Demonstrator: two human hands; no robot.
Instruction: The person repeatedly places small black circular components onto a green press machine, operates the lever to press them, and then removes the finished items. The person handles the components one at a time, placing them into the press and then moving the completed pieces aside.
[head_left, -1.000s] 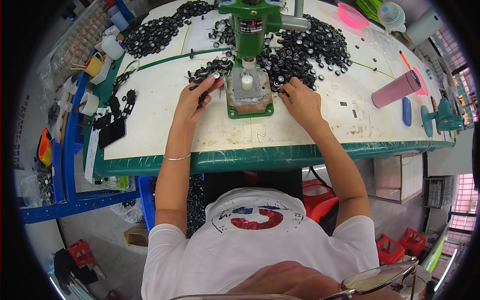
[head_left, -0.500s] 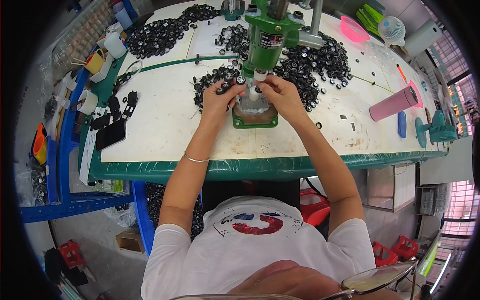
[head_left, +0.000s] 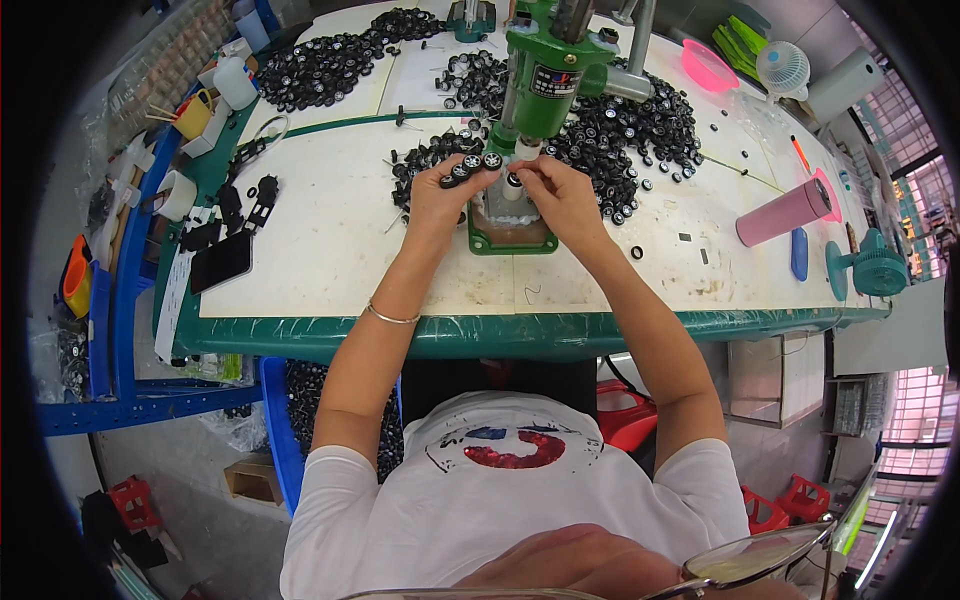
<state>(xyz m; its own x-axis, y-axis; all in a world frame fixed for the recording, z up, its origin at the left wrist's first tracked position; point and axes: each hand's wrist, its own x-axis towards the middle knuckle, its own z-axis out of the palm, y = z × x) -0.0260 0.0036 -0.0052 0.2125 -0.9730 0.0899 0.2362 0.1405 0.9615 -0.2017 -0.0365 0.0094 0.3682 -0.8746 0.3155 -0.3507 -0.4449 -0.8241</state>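
My left hand [head_left: 436, 206] is closed on several small black toy wheels [head_left: 471, 162] with silvery hubs, lined up along its fingertips. Just left of the press's white post, it holds them above the base plate [head_left: 510, 248]. With thumb and fingers pinched, my right hand [head_left: 563, 196] has a small black wheel [head_left: 514, 180] at the top of that post. Directly above stands the green bench press [head_left: 545, 92], its pale tip close over the right fingertips. The fingers partly hide the wheel and any axle in it.
Heaps of black wheels [head_left: 640, 125] lie behind and beside the press, with another pile [head_left: 325, 70] at the far left. A phone [head_left: 221, 262] and black plastic parts [head_left: 264, 203] are at the left. A pink bottle [head_left: 785, 212] and a green fan [head_left: 880, 262] stand at the right.
The wheels in my left hand have turned, so more hubs face up in a row. My right hand has shifted slightly, and the wheel on the post shows more plainly.
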